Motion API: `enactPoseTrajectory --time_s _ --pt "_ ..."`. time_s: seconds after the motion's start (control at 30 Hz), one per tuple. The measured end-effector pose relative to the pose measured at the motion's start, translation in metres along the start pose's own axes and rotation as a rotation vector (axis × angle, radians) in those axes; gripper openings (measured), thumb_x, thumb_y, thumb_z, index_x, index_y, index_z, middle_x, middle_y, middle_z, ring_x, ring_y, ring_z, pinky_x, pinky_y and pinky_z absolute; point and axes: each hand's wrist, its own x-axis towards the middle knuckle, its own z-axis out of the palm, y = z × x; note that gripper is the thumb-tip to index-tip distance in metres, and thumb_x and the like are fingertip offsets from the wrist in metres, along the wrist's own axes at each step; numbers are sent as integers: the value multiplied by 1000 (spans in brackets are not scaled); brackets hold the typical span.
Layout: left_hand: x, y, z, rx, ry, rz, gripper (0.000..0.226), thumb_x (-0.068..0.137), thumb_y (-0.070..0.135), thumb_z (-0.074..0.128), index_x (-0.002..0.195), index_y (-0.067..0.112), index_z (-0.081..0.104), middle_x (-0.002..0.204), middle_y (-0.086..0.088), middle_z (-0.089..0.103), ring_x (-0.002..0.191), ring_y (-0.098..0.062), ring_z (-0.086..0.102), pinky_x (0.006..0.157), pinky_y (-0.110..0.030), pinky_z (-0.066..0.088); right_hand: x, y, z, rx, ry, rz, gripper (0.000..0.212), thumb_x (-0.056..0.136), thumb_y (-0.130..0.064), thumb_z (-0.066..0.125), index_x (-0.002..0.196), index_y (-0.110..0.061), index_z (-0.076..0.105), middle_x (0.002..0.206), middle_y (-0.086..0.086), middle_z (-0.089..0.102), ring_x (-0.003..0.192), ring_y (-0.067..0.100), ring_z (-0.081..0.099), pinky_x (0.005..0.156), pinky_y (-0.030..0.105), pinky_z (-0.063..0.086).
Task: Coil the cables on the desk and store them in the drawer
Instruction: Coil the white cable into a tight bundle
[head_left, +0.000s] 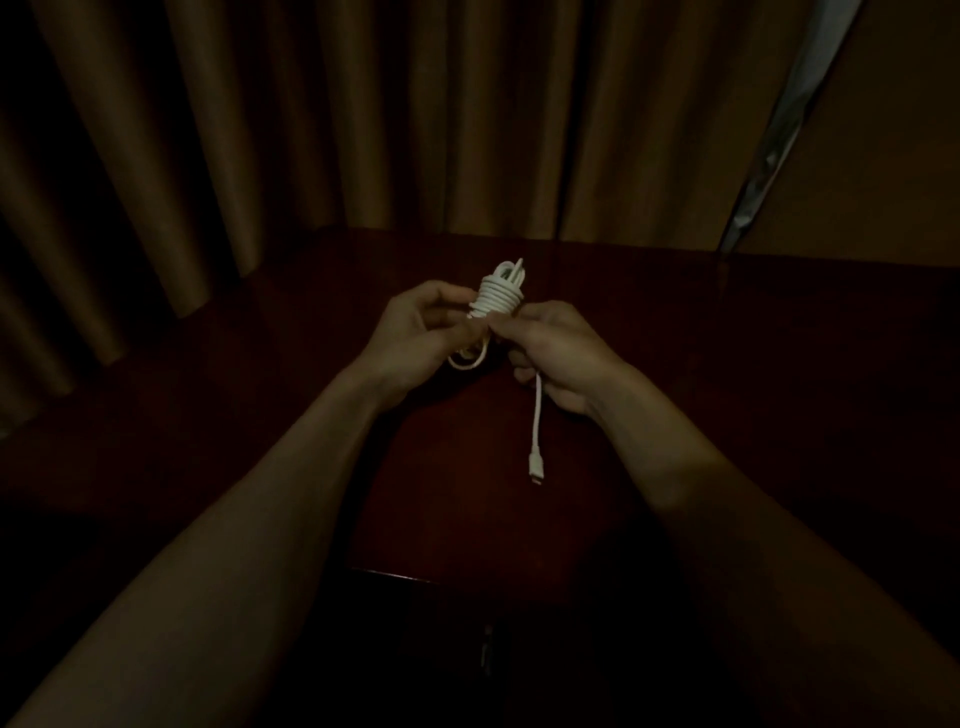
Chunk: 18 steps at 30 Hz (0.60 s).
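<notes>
A white cable (500, 293) is bundled into a tight coil with turns wrapped round its middle, held above the dark wooden desk (675, 338). My left hand (415, 332) grips the bundle from the left, and a loop of cable shows below its palm. My right hand (556, 353) pinches the cable at the bundle's lower right. The loose end hangs down from my right hand and ends in a small white plug (535, 464). No drawer is visible in the dim light.
Brown curtains (311, 130) hang close behind the desk and along its left side. A pale strip (789, 119) shows at the curtain's right edge. The desk's front edge (389, 573) lies below my forearms. The scene is very dark.
</notes>
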Motion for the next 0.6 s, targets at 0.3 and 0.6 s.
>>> enactPoseTrajectory --time_s 0.3,0.6 --pt "-3 -6 8 174 114 172 40 78 14 85 103 23 57 101 -7 69 85 -17 70 68 -34 59 -1 2 11 -121 117 -42 36 95 -35 73 78 -6 60 57 0 49 44 6 42 42 22 32" --pt "-2 8 -1 -30 -228 -19 40 73 18 67 113 12 68 94 0 70 86 -15 68 73 -28 53 -3 -6 -1 -103 -121 28 37 101 -38 63 106 -2 71 78 1 57 51 1 38 42 17 24"
